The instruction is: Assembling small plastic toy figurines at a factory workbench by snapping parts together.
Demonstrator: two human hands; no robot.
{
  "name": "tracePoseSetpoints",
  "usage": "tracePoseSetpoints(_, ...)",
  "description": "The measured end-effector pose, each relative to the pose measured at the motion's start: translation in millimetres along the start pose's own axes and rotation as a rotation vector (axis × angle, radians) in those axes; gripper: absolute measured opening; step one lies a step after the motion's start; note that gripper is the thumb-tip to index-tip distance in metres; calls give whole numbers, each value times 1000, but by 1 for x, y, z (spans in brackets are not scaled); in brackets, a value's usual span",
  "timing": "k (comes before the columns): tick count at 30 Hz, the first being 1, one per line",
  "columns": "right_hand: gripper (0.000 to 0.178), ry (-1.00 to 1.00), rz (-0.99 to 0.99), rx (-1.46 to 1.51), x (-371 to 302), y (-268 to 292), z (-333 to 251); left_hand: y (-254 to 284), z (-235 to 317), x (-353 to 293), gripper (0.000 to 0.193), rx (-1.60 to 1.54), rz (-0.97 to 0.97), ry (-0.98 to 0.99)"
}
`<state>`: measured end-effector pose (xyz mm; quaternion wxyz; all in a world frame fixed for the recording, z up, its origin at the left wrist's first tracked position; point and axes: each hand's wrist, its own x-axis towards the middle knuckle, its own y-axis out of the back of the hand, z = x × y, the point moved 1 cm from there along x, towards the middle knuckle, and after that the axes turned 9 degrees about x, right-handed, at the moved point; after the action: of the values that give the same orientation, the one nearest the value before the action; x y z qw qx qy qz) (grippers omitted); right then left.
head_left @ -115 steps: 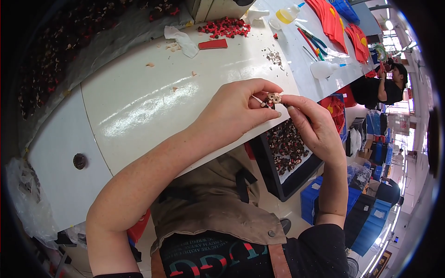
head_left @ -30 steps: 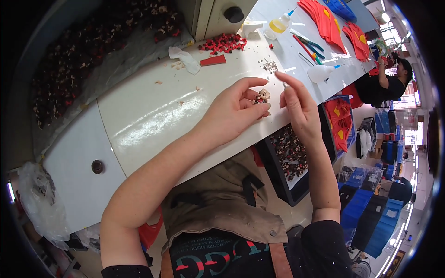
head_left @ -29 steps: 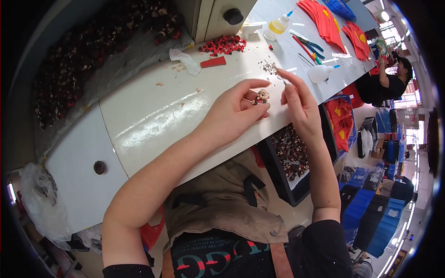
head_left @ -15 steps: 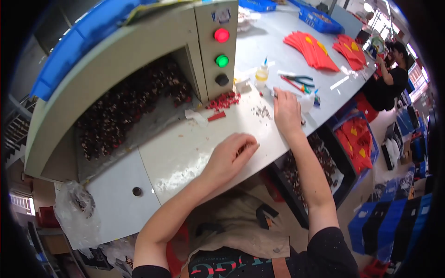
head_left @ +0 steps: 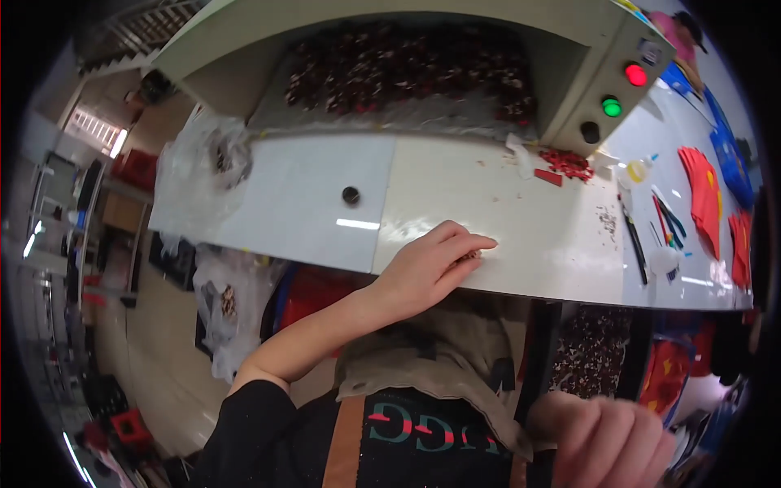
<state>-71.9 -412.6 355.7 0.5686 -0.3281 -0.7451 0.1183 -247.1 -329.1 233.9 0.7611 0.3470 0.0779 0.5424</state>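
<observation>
My left hand rests at the front edge of the white worktop, its fingers curled round small brown speckled pieces mostly hidden by the palm. At the lower right, my right hand is off the table, close to my body, fingers bent and blurred; whether it holds anything cannot be seen. A slim black pen-like tool lies on the worktop's right side, beside a scatter of tiny bits. Behind them sit a heap of small red pieces and a flat red strip.
A beige machine with lit buttons holds many dark red pieces. On the right are a dropper bottle, pliers and red packets. A black knob and plastic bag lie left; a black tray is below.
My right hand has left the tool on the worktop and drawn back toward my body. The view has swung left. My left hand stays curled at the table edge.
</observation>
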Motion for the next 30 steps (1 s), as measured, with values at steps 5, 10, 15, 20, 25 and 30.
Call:
tracePoseSetpoints(5,18,-247,510,-99,-25,-76,77,50,-62,-73,27,400,151,-2)
tracePoseSetpoints(10,11,-360,275,31,-20,-65,164,105,-120,-101,36,418,336,21)
tracePoseSetpoints(15,12,-445,64,111,-27,-33,222,163,-204,-138,39,510,651,131)
tracePoseSetpoints(20,18,-490,-130,182,-37,-11,251,182,-249,-154,36,634,441,181)
tracePoseSetpoints(25,20,-452,-282,-59,-66,74,250,135,-242,-147,31,216,402,310)
tracePoseSetpoints(30,21,-614,87,-991,-196,169,224,-8,-223,-156,35,-554,-31,378)
